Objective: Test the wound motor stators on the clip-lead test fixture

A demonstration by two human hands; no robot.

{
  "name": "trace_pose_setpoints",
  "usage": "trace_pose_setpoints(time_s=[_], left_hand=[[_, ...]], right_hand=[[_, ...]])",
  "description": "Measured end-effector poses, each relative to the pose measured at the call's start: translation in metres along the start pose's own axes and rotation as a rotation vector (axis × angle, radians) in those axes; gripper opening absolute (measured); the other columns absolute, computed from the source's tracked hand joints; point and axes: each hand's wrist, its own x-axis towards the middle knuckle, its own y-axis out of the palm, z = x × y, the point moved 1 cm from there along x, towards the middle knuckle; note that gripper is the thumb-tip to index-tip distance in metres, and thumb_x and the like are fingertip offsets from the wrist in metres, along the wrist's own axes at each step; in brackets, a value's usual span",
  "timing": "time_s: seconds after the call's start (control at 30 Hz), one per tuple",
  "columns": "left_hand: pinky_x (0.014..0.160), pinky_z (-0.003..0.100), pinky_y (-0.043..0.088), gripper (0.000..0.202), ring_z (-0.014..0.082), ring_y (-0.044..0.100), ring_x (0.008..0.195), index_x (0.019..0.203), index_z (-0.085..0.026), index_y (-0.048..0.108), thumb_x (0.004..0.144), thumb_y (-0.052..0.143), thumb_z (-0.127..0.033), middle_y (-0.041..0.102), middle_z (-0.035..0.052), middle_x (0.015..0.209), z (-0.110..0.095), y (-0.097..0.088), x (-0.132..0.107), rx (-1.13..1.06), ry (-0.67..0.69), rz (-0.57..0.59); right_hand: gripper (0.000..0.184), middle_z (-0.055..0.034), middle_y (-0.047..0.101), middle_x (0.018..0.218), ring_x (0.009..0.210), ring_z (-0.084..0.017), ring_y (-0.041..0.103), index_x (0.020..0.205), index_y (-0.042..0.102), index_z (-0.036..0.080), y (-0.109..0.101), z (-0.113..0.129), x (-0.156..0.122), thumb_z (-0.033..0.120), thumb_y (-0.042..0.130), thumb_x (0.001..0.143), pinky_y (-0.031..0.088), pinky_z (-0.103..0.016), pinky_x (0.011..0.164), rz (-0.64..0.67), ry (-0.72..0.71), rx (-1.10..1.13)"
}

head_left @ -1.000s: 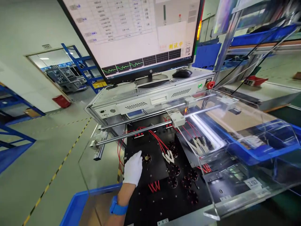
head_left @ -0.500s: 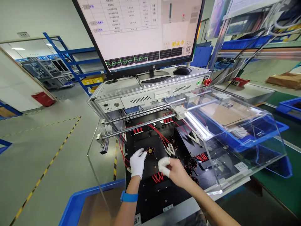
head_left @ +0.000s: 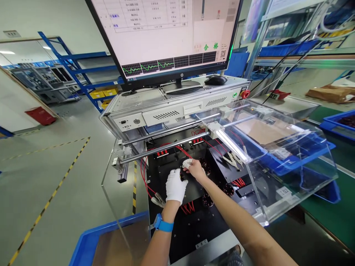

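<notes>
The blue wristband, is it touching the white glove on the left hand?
Apart. The head view shows a strip of bare wrist between the blue wristband and the white glove.

Glove [head_left: 176, 186]: plain white. Finger cots [head_left: 188, 163]: white. Watch band [head_left: 165, 226]: bright blue. Panel [head_left: 184, 240]: black. Wires [head_left: 183, 151]: red; clips [head_left: 158, 200]: off-white. Round parts [head_left: 208, 200]: dark, flecked coppery brown. Screen [head_left: 155, 44]: pale pinkish white, green characters [head_left: 206, 47], zigzag green traces [head_left: 165, 64] on black gridded graphs. Stop button [head_left: 245, 94]: red. Tray [head_left: 79, 244]: blue rim. Floor [head_left: 83, 177]: grey-green; tape [head_left: 60, 184] striped yellow and black. Rack [head_left: 66, 57]: blue, its bins [head_left: 104, 93] yellow.
</notes>
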Motion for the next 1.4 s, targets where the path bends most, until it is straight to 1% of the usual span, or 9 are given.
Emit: trace_pose_setpoints(time_s=[0.2,0.33,0.57,0.7,0.83,1.0,1.07,1.33,1.4], left_hand=[[0.078,0.026,0.04,0.052,0.02,0.051,0.101,0.119,-0.024,0.047,0.07,0.063,-0.027,0.05,0.0046,0.117,0.011,0.001,0.007,0.013,0.121,0.016],[0.076,0.026,0.04,0.052,0.0193,0.053,0.098,0.12,-0.025,0.047,0.07,0.063,-0.027,0.05,0.0042,0.116,0.014,0.004,0.007,0.017,0.132,0.013],[0.075,0.025,0.04,0.052,0.0186,0.053,0.097,0.121,-0.025,0.046,0.071,0.062,-0.027,0.049,0.0045,0.117,0.013,0.003,0.008,0.025,0.119,0.024],[0.073,0.026,0.04,0.052,0.0186,0.054,0.095,0.12,-0.025,0.047,0.071,0.062,-0.027,0.05,0.0041,0.116,0.013,0.004,0.008,0.035,0.121,0.019],[0.071,0.026,0.041,0.051,0.0182,0.054,0.093,0.119,-0.026,0.047,0.07,0.063,-0.027,0.05,0.0037,0.115,0.014,0.004,0.009,0.036,0.111,0.025],[0.072,0.024,0.04,0.049,0.0175,0.054,0.094,0.117,-0.024,0.049,0.07,0.062,-0.025,0.051,0.0028,0.116,0.013,0.004,0.009,0.014,0.123,0.009],[0.073,0.024,0.04,0.049,0.0174,0.054,0.096,0.117,-0.024,0.049,0.07,0.062,-0.024,0.051,0.0029,0.116,0.013,0.003,0.009,0.001,0.115,0.009],[0.071,0.026,0.041,0.051,0.0183,0.054,0.094,0.118,-0.027,0.048,0.069,0.063,-0.024,0.051,0.0028,0.116,0.012,-0.002,0.009,-0.03,0.099,0.033],[0.073,0.026,0.041,0.051,0.0178,0.054,0.095,0.118,-0.027,0.049,0.069,0.064,-0.023,0.051,0.0027,0.116,0.012,-0.002,0.01,-0.053,0.104,0.039]], right_hand=[[0.004,-0.0016,0.063,0.066,0.051,-0.01,0.06,0.071,0.058,0.013,0.002,-0.004,0.002,0.013,0.054,0.07,0.045,-0.016,0.043,0.027,0.038,0.099],[0.002,-0.0023,0.064,0.064,0.048,-0.01,0.059,0.069,0.057,0.013,0.002,-0.003,0.001,0.015,0.057,0.069,0.045,-0.016,0.042,0.026,0.035,0.128],[0.009,-0.0028,0.064,0.063,0.05,-0.01,0.06,0.07,0.058,0.013,0.001,0.0,0.002,0.02,0.062,0.066,0.046,-0.016,0.043,0.026,0.055,0.152],[0.014,-0.0034,0.064,0.064,0.051,-0.011,0.06,0.067,0.058,0.013,0.001,0.0,0.003,0.025,0.064,0.063,0.045,-0.016,0.044,0.033,0.054,0.125],[0.012,-0.0026,0.064,0.063,0.05,-0.011,0.06,0.07,0.06,0.013,0.002,-0.003,0.006,0.024,0.061,0.064,0.045,-0.018,0.046,0.031,0.033,0.075],[0.007,0.0006,0.06,0.053,0.049,-0.012,0.057,0.067,0.062,0.015,0.0,-0.004,0.007,0.02,0.057,0.064,0.043,-0.02,0.048,0.077,-0.208,-0.227],[0.006,0.0007,0.06,0.053,0.049,-0.012,0.056,0.065,0.062,0.015,-0.002,-0.004,0.007,0.019,0.057,0.064,0.042,-0.02,0.048,0.088,-0.245,-0.301],[0.009,0.0018,0.057,0.05,0.044,-0.011,0.053,0.058,0.06,0.018,-0.001,-0.009,0.01,0.019,0.061,0.067,0.04,-0.02,0.042,0.147,-0.132,-0.245],[0.007,0.0014,0.058,0.051,0.045,-0.012,0.054,0.061,0.062,0.017,-0.003,-0.011,0.01,0.021,0.061,0.068,0.042,-0.021,0.042,0.149,-0.118,-0.24]])
